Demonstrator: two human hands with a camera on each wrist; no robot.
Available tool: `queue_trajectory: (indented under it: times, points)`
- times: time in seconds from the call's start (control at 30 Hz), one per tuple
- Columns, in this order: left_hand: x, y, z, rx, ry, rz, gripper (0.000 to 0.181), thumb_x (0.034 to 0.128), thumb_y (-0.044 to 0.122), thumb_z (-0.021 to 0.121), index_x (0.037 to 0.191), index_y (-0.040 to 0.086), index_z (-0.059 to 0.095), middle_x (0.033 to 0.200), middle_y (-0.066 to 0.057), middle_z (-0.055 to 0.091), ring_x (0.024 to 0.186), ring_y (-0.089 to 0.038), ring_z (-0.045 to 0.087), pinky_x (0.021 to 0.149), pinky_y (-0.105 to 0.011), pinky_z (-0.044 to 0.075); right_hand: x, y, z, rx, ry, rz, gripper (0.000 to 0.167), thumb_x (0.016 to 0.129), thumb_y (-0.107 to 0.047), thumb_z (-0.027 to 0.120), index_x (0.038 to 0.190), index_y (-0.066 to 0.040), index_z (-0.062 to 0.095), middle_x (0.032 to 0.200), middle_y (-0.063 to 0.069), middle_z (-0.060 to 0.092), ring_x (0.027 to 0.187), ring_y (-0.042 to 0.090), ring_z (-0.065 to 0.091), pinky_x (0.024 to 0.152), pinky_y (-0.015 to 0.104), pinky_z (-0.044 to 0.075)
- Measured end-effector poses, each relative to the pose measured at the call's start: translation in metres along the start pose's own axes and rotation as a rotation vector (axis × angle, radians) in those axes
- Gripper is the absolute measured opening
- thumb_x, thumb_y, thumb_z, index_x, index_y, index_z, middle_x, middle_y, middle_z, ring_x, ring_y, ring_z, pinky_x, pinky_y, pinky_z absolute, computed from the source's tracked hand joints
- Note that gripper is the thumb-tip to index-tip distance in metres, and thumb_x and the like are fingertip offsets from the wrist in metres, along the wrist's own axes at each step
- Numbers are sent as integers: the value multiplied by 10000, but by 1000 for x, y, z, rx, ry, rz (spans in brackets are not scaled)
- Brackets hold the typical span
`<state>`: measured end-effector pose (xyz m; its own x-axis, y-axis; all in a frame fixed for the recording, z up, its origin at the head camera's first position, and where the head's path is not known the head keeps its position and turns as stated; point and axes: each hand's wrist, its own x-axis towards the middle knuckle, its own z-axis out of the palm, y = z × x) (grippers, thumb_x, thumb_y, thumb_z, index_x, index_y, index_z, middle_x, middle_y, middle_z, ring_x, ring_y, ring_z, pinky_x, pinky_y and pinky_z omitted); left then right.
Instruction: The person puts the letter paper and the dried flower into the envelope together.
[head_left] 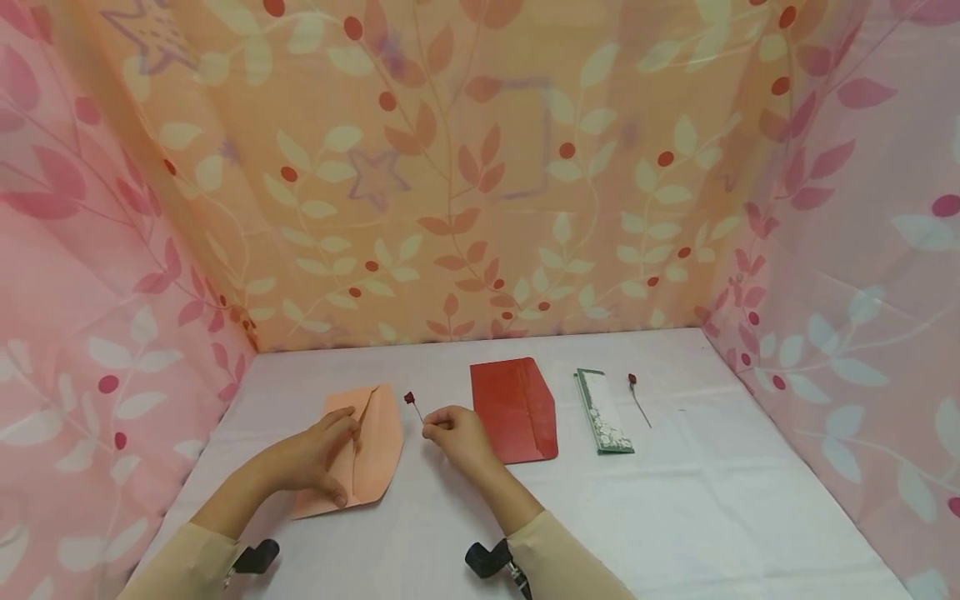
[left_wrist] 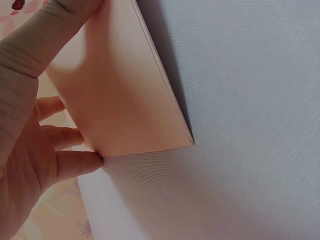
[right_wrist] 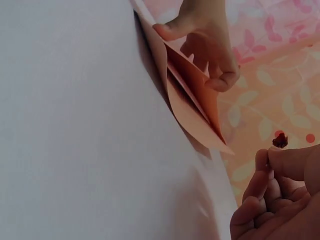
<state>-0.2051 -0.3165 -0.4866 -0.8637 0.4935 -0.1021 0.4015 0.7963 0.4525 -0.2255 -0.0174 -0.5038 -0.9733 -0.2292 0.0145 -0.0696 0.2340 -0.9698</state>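
Observation:
A peach envelope (head_left: 381,454) lies on the left of the table with its flap to the right. My left hand (head_left: 315,454) spans it, thumb at the near edge and fingers at the far edge, squeezing it. In the right wrist view the mouth of the envelope (right_wrist: 175,95) gapes, and the edge of a pale insert (right_wrist: 190,95) shows inside. Between thumb and fingertips my right hand (head_left: 463,437) pinches the thin stem of a small dark red artificial rose (head_left: 409,398). The rose head points up and left, just right of the flap, apart from it.
A red envelope (head_left: 510,408) lies right of my right hand, partly behind it. Farther right are a folded green-and-white floral card (head_left: 603,412) and a second red rose (head_left: 632,380) on a wire stem. Patterned cloth walls (head_left: 480,275) enclose the white table (head_left: 712,500) at back and sides.

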Motion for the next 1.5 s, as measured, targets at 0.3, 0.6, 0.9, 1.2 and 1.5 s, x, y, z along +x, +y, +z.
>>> queue_trajectory:
  times: [0.3, 0.6, 0.9, 1.2, 1.5]
  points:
    - [3, -1, 0, 12, -4, 2, 874, 551, 625, 921, 1181, 210, 480, 1584, -321, 283, 1390, -565, 404, 1074, -661, 424, 11, 4, 15, 177, -85, 83, 269, 913, -53, 745, 1156, 54, 706, 917, 139, 766, 678, 134, 674, 578, 234, 523]
    - [3, 0, 0, 35, -15, -27, 928, 555, 648, 911, 1233, 190, 472, 1591, -313, 277, 1377, -561, 421, 1055, -665, 440, 23, 13, 37, 307, -125, 125, 242, 899, -18, 723, 1122, 45, 652, 862, 136, 761, 627, 148, 716, 602, 285, 604]
    - [2, -2, 1, 49, -22, -30, 988, 563, 661, 903, 1291, 162, 460, 1592, -310, 269, 1385, -548, 415, 1067, -658, 432, 27, 10, 58, 426, -151, 135, 312, 872, 63, 721, 1157, 44, 594, 887, 220, 745, 630, 224, 744, 598, 381, 630]
    - [2, -3, 0, 46, -6, -4, 987, 570, 664, 893, 1288, 140, 463, 1588, -312, 266, 1377, -554, 422, 1068, -655, 432, 31, 10, 79, 465, -138, 133, 465, 816, 157, 713, 1227, 26, 540, 874, 163, 726, 620, 239, 738, 587, 347, 625]
    - [0, -5, 0, 67, 17, 13, 1039, 579, 668, 885, 1337, 109, 447, 1588, -299, 276, 1364, -521, 450, 1063, -630, 445, 30, 4, 95, 448, -113, 149, 530, 773, 209, 709, 1227, 12, 519, 910, 195, 712, 687, 357, 756, 601, 397, 631]
